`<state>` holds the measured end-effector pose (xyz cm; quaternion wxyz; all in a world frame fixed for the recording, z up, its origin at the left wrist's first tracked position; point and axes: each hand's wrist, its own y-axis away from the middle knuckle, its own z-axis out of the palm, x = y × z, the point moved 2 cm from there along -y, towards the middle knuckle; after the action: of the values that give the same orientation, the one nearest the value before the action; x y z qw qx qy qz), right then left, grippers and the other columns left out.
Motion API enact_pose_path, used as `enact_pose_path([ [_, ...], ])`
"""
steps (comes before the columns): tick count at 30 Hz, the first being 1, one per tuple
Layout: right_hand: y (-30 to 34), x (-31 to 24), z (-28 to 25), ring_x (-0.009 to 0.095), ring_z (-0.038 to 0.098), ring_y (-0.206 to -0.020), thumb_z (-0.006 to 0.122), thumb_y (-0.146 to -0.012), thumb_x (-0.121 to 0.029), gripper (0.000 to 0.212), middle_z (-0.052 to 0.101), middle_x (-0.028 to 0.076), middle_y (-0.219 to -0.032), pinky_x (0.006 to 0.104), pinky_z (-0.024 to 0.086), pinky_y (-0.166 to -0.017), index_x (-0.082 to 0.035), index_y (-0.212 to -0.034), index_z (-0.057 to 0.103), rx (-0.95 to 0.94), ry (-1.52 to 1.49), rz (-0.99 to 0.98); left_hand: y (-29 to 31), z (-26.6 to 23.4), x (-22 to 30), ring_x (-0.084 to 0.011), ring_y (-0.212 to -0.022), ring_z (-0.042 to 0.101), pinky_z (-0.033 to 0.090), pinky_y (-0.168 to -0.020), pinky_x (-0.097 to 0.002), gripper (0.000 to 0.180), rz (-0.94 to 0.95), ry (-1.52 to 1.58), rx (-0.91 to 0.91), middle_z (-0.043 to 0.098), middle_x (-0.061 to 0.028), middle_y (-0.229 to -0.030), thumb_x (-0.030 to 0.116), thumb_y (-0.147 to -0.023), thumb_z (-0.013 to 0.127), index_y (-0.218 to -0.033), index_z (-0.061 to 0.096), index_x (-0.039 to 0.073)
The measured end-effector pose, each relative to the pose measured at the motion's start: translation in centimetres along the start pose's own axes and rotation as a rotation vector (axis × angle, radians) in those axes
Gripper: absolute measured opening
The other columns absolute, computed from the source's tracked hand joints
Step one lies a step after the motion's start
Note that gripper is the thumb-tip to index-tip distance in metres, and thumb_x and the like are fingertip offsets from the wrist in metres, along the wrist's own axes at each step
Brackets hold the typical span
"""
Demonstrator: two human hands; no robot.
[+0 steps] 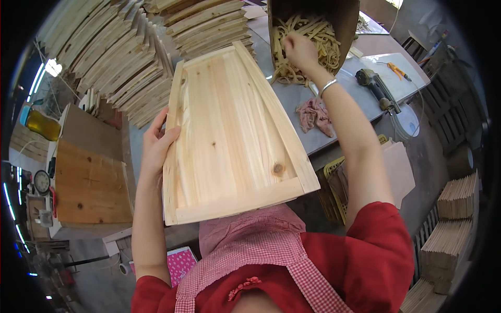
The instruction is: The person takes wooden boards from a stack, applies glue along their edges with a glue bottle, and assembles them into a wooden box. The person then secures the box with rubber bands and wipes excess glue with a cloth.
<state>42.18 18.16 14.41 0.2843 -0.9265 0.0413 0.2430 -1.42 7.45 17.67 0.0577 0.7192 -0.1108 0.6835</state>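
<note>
My left hand (pixel 158 141) grips the left edge of a wooden panel (pixel 224 130), thumb on its face and fingers curled around the side. The panel is pale, knotty wood with raised strips along its edges, and it is tilted up in front of my apron. At the far side my right hand (pixel 301 51), with a silver bangle at the wrist, is closed at the mouth of a brown cardboard box (pixel 345 21). Loose pale yellow flat bands (pixel 326 44) fill the box and spill from it. What the right fingers pinch is hidden against the bands.
Tall stacks of wooden boards (pixel 120 57) stand at the far left. On the grey table (pixel 360 107) lie a crumpled pink cloth (pixel 314 116), a power tool (pixel 378 89) and orange-handled pliers (pixel 397 70). Below the table is a yellow basket (pixel 336 167). More stacked wood (pixel 446 245) stands at right.
</note>
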Motion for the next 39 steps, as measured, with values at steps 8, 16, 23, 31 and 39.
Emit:
enact_pose_path([
  [8, -4.5, -1.9, -4.0, 0.034, 0.07, -0.091, 0.063, -0.09, -0.029, 0.021, 0.072, 0.017, -0.093, 0.0459, 0.054, -0.08, -0.01, -0.095, 0.072, 0.011, 0.02, -0.046, 0.2, -0.2, -0.4, -0.0142, -0.091, 0.067, 0.054, -0.078, -0.0265, 0.069, -0.026, 0.013, -0.009, 0.067, -0.0157, -0.119, 0.005, -0.087, 0.068, -0.15, 0.04, -0.003],
  [16, -1.5, -8.9, -8.2, 0.023, 0.071, -0.075, 0.065, -0.091, -0.025, 0.022, 0.071, 0.014, -0.078, 0.0358, 0.055, -0.073, -0.002, -0.089, 0.065, -0.001, -0.252, -0.18, -0.3, -1.0, -0.5, -0.0182, -0.105, 0.065, 0.052, -0.087, -0.0309, 0.075, -0.041, -0.081, -0.03, 0.062, -0.0189, -0.13, 0.014, -0.087, 0.073, -0.152, 0.039, -0.001],
  [23, 11.1, -25.1, -13.5, 0.033, 0.067, -0.065, 0.061, -0.095, -0.014, 0.013, 0.064, 0.017, -0.073, 0.0414, 0.053, -0.06, -0.007, -0.104, 0.056, -0.283, -0.459, -0.93, 5.4, 1.3, 8.8, -0.0391, -0.142, 0.039, 0.035, -0.113, -0.0441, 0.082, 0.955, -0.794, 0.18, 0.041, -0.0201, -0.153, 0.025, -0.075, 0.084, -0.145, 0.048, 0.004],
  [31, 22.7, -28.3, -16.7, 0.031, 0.055, -0.068, 0.069, -0.089, -0.011, 0.013, 0.056, 0.012, -0.072, 0.0395, 0.047, -0.07, -0.005, -0.095, 0.059, -0.576, -0.434, -0.964, 18.6, -0.4, 9.9, -0.0181, -0.071, 0.063, 0.05, -0.083, -0.0399, 0.025, 0.066, 0.682, -0.682, 0.062, -0.0058, -0.069, 0.012, -0.089, 0.068, -0.069, 0.056, 0.004],
  [39, 23.0, -19.6, -19.9, 0.025, 0.057, -0.068, 0.062, -0.095, -0.015, 0.03, 0.055, 0.008, -0.068, 0.0445, 0.043, -0.089, -0.005, -0.068, 0.054, -0.155, -0.122, -0.891, 20.3, -5.7, 7.7, -0.0248, -0.087, 0.066, 0.046, -0.096, -0.0479, 0.034, 0.899, -1.109, -0.196, 0.063, -0.0077, -0.086, 0.016, -0.078, 0.079, -0.069, 0.047, 0.007],
])
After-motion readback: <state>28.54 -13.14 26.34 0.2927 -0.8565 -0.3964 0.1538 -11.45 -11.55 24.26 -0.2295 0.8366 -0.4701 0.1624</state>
